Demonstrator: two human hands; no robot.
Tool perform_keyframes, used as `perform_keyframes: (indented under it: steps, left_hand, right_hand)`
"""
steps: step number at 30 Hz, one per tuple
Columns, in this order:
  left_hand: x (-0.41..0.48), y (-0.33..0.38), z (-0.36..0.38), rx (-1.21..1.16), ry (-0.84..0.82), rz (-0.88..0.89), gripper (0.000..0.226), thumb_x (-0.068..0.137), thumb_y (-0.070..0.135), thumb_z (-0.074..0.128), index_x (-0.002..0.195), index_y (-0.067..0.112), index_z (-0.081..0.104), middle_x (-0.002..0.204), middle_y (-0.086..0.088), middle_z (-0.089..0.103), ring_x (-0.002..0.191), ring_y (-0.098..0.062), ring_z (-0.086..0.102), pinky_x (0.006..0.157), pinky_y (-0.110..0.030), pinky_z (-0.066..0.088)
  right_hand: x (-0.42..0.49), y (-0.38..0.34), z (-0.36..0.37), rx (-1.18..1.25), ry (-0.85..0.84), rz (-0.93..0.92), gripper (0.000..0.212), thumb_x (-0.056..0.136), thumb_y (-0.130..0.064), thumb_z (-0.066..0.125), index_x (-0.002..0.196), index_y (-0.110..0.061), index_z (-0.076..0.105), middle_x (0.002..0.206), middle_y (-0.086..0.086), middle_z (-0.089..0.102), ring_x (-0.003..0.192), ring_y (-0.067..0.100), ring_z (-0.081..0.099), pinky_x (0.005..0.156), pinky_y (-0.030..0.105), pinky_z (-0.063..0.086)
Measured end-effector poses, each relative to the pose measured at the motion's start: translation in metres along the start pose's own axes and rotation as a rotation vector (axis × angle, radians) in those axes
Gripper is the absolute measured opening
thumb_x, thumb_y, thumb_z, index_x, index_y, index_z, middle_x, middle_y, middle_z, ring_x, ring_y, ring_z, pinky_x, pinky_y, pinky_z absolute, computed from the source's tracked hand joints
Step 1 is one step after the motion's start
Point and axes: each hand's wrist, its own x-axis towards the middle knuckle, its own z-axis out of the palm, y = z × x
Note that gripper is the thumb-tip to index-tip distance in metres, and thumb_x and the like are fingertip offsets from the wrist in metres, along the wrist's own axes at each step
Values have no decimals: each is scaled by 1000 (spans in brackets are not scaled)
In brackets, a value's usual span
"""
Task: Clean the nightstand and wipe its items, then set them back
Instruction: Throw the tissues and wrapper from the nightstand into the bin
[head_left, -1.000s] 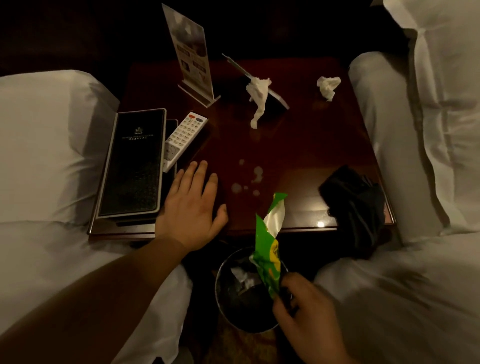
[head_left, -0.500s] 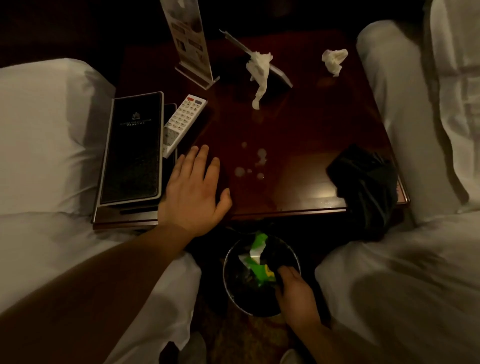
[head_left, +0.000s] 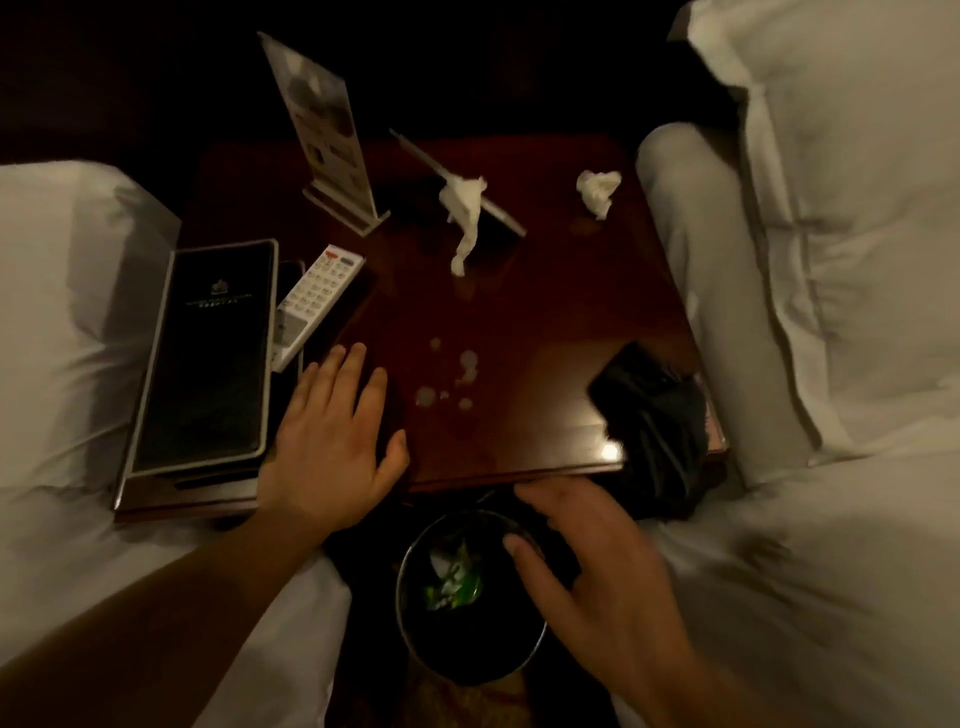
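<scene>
Below the tabletop (head_left: 519, 312) edge, from the head view: green wrapper (head_left: 452, 584) already down in the bin (head_left: 410, 613), so one piece of rubbish gone. Left hand (head_left: 332, 447) flat on the wood near the front edge, fingers spread, grip apart and empty. Right hand (head_left: 597, 577) over the bin rim, fingers loosely apart, empty too. Left to do, by the look of it, nearly everything: two crumpled tissues (head_left: 462, 208) (head_left: 597, 189) on the wood, pale spots (head_left: 447, 384) mid-surface unwiped. Dark cloth (head_left: 654, 415) draped over the right front corner, unused. Remote (head_left: 317, 296), black folder (head_left: 208, 353) and upright card stand (head_left: 327, 135) in place, not yet wiped.
</scene>
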Motion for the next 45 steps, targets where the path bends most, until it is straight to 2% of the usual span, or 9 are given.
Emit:
perform_keyframes:
  steps: [7, 12, 17, 20, 23, 30, 34, 38, 45]
  left_hand:
    - [2, -5, 6, 1, -2, 11, 72, 88, 50, 35, 135, -2, 55, 150, -26, 42, 142, -41, 36, 116, -55, 28]
    - [1, -6, 8, 11, -5, 8, 71, 88, 50, 36, 135, 0, 56, 151, -24, 43, 143, -38, 36, 116, -53, 27]
    - [3, -10, 16, 20, 21, 23, 70, 85, 49, 43, 132, 0, 59, 148, -25, 46, 139, -40, 41, 114, -53, 27]
    - [3, -11, 19, 32, 31, 41, 71, 84, 49, 45, 131, -1, 59, 148, -26, 46, 139, -41, 41, 113, -54, 27]
    - [3, -10, 19, 36, 31, 47, 71, 84, 49, 45, 131, -2, 59, 148, -27, 45, 139, -41, 41, 113, -54, 28]
    - [1, -6, 13, 25, 24, 17, 71, 85, 47, 41, 132, -3, 59, 148, -26, 46, 139, -41, 41, 113, -54, 30]
    - [-1, -4, 9, 29, 9, -3, 72, 87, 47, 38, 136, -2, 55, 150, -25, 43, 142, -39, 37, 115, -55, 30]
    - [-1, -3, 8, 23, 19, -11, 71, 88, 47, 37, 137, -1, 54, 151, -25, 43, 143, -40, 36, 116, -55, 30]
    - [-4, -2, 7, 38, 18, -10, 71, 89, 48, 35, 140, 0, 49, 153, -26, 38, 145, -39, 31, 119, -54, 25]
  right_hand:
    - [175, 33, -66, -262, 230, 24, 33, 88, -20, 65, 120, -13, 63, 116, 8, 59, 105, 25, 58, 88, 32, 47]
    - [263, 76, -61, -587, -35, 169, 57, 96, -25, 55, 149, -28, 35, 160, 14, 18, 138, 41, 28, 109, 44, 35]
    - [311, 105, -51, -803, -324, 224, 75, 96, -9, 49, 154, -34, 9, 163, 8, -14, 145, 44, 12, 115, 47, 24]
    - [316, 114, -48, -822, -397, 234, 73, 94, -1, 48, 155, -22, 14, 164, 9, -4, 145, 40, 18, 116, 45, 28]
    - [307, 112, -49, -813, -247, 122, 53, 95, 2, 46, 146, -9, 39, 147, 18, 39, 124, 39, 49, 102, 46, 45]
    - [248, 76, -57, -447, 14, -21, 36, 96, 0, 52, 130, -6, 60, 129, 12, 61, 109, 24, 62, 93, 18, 41]
    - [188, 30, -54, 54, 204, 21, 25, 92, -6, 62, 114, -13, 72, 116, -9, 67, 98, -7, 61, 85, 1, 42]
    - [128, -3, -43, 396, 136, 94, 28, 90, -6, 66, 112, -22, 72, 113, -21, 66, 105, -11, 61, 82, 4, 46]
    - [55, -26, -7, 283, -87, -50, 25, 90, -8, 66, 111, -20, 72, 116, -11, 65, 102, -4, 62, 84, 8, 48]
